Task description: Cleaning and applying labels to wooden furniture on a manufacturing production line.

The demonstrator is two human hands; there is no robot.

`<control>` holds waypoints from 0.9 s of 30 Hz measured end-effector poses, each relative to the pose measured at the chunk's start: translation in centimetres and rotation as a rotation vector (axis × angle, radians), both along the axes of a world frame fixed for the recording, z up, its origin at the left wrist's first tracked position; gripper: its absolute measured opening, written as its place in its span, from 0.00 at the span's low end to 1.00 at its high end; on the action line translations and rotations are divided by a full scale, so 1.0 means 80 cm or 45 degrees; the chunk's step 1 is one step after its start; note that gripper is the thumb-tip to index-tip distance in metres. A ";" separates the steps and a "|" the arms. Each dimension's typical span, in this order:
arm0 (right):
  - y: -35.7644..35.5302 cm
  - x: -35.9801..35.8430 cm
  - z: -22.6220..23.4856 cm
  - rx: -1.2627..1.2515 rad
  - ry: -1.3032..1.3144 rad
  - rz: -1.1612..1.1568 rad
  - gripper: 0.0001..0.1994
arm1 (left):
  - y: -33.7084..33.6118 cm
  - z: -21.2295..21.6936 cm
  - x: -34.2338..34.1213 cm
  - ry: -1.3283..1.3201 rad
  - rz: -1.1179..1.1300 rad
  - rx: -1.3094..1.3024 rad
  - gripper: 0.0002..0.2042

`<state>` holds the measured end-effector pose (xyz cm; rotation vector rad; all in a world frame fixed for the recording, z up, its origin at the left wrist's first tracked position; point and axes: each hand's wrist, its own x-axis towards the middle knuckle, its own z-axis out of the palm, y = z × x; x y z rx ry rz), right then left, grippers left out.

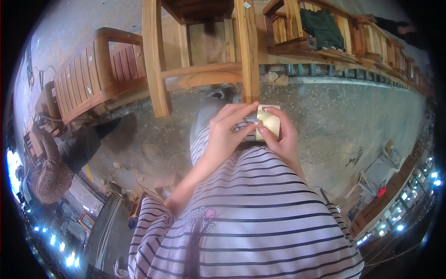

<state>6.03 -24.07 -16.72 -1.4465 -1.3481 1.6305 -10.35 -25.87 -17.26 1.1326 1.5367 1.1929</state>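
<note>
A small pale yellow block (271, 122), perhaps a sanding pad, sits between both my hands just in front of my striped shirt. My right hand (283, 135) grips it from the right, fingers curled round its lower edge. My left hand (227, 130) reaches across from the left, and its fingertips press on the block's near face. A wooden chair frame (200, 74) stands right beyond my hands.
A slatted wooden bench (95, 74) stands at the left and more wooden furniture (353, 37) lines the back right, with a dark green cloth (323, 28) on it. Another person (60, 158) crouches at the far left. The concrete floor (353, 116) is dusty.
</note>
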 end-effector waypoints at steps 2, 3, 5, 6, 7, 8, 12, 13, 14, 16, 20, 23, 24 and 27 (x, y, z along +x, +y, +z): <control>-0.008 0.015 0.004 0.010 0.017 0.005 0.19 | -0.012 -0.006 0.007 0.144 -0.156 0.103 0.12; -0.012 0.022 0.004 0.084 -0.057 0.032 0.17 | -0.014 -0.006 0.012 0.146 -0.154 0.105 0.12; -0.016 0.036 0.006 0.161 -0.128 0.060 0.14 | -0.020 -0.003 0.022 0.363 -0.175 0.259 0.10; -0.017 0.042 0.007 0.185 -0.192 0.095 0.11 | -0.024 -0.002 0.030 0.365 -0.172 0.261 0.10; -0.018 0.047 0.009 0.208 -0.256 0.131 0.08 | -0.029 0.000 0.039 0.359 -0.131 0.257 0.09; -0.021 0.052 0.010 0.211 -0.254 0.134 0.08 | -0.034 0.001 0.048 0.353 -0.091 0.254 0.07; -0.035 0.061 0.016 0.317 -0.358 0.099 0.03 | -0.050 0.007 0.082 0.314 -0.026 0.154 0.04; -0.038 0.062 0.018 0.350 -0.391 0.096 0.03 | -0.054 0.004 0.091 0.192 0.055 0.097 0.03; -0.042 0.064 0.020 0.354 -0.387 0.099 0.03 | -0.058 0.003 0.099 0.069 0.137 0.042 0.03; -0.046 0.067 0.022 0.423 -0.388 0.059 0.03 | -0.061 0.002 0.109 0.040 0.177 0.058 0.03; -0.054 0.080 0.028 0.439 -0.372 -0.005 0.05 | -0.063 0.009 0.130 -0.016 0.259 0.093 0.03; -0.056 0.101 0.029 0.574 -0.378 0.000 0.03 | -0.051 0.012 0.129 -0.081 0.519 0.006 0.06; -0.065 0.118 0.028 0.458 -0.373 -0.123 0.03 | -0.037 0.015 0.108 -0.199 0.734 -0.041 0.07; -0.072 0.138 0.031 0.267 -0.267 -0.244 0.02 | -0.009 -0.017 0.077 0.172 0.800 -0.013 0.07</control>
